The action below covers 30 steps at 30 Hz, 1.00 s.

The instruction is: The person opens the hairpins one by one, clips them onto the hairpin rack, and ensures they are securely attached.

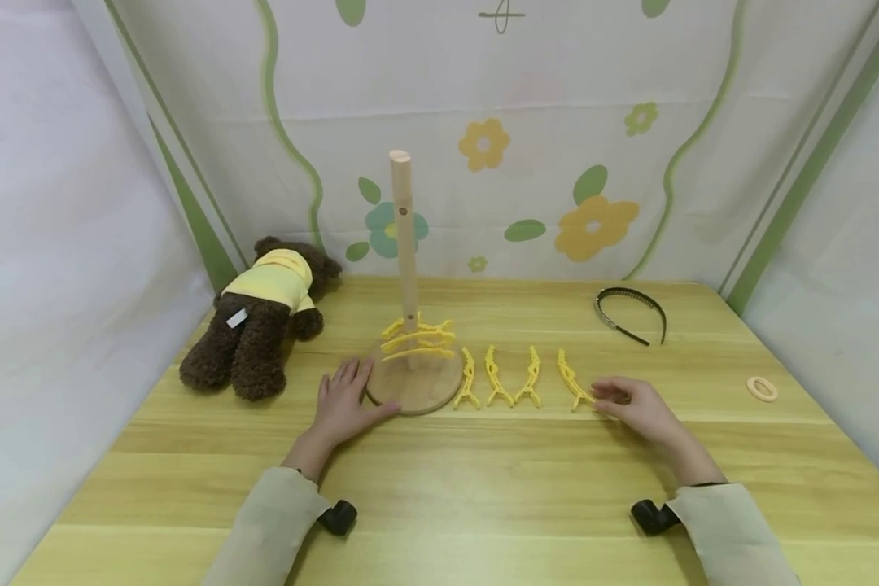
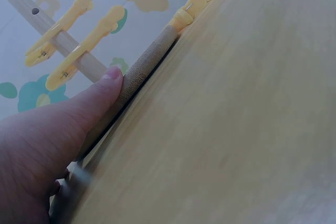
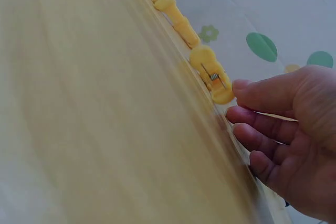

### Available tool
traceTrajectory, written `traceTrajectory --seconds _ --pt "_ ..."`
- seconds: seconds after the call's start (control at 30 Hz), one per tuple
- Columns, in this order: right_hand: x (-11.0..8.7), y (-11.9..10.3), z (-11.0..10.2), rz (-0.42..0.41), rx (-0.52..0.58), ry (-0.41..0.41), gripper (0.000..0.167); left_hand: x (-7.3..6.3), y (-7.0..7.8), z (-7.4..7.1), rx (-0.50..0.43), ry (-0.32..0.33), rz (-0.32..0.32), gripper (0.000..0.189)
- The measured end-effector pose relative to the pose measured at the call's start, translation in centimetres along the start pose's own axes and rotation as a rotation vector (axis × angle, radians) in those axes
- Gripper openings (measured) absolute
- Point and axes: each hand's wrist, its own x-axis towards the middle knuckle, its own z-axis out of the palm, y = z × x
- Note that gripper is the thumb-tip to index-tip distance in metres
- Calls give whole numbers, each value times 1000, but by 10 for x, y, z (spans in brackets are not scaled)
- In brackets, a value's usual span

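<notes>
My left hand [image 1: 344, 403] rests at the left of the round wooden base [image 1: 413, 395] of an upright stand, thumb along its front rim. Several yellow alligator hair clips [image 1: 419, 340] sit crosswise around the lower part of the pole [image 1: 404, 236]. Right of the base, more yellow clips lie in a row on the table. At the row's right end, the thumb and fingertips of my right hand [image 1: 640, 411] are at the near end of the last clip [image 3: 212, 77]. A firm pinch does not show there.
A brown teddy bear [image 1: 264, 317] in a yellow top lies face down at the back left. Toward the back right is a black headband [image 1: 631, 313]. A small pale ring [image 1: 762, 389] lies near the right edge of the wooden table [image 1: 483, 505]. Behind hangs a flowered cloth [image 1: 527, 73].
</notes>
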Motion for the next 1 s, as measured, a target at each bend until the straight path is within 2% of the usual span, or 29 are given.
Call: traceTrajectory --seconds 0.3,0.6,0.77,0.9,1.0 --pt "1 4 -1 18 20 12 32 0 0 -2 -2 -1 6 95" --pt "2 4 7 -14 -36 132 22 0 0 -1 5 -1 7 95" --pt "3 2 12 16 -64 156 41 0 1 -1 1 -8 -6 96" --pt "5 -3 17 16 -188 136 61 1 1 -1 6 -18 -17 97" --pt "5 -6 19 11 -253 145 65 0 1 -1 3 -19 -17 97"
